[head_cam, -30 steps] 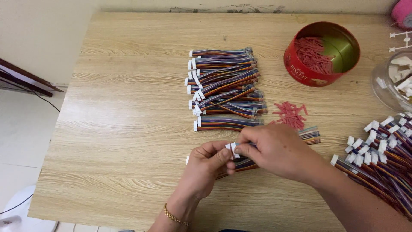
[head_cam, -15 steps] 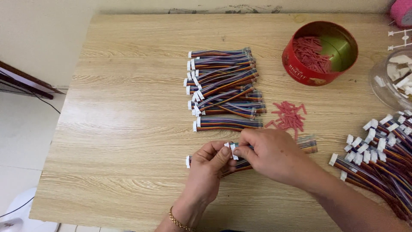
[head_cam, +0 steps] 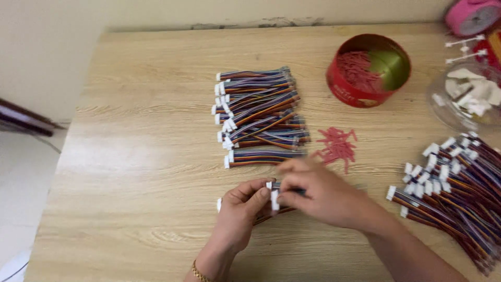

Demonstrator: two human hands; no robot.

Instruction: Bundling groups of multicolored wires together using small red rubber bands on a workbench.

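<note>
**Ribbon cable pinched at its white connector**

While your left hand and right hand pinch the ribbon cable at its white connector, low over the wooden table, expect it light and floppy; grip the stiff plug. Beyond lie stacked cables, red ties, the red tin.

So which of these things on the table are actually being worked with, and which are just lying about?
In use:
left hand
right hand
wire bundle held between them

Lying about:
stacked bundles
loose cables
red tin
red ties
clear bowl
</note>
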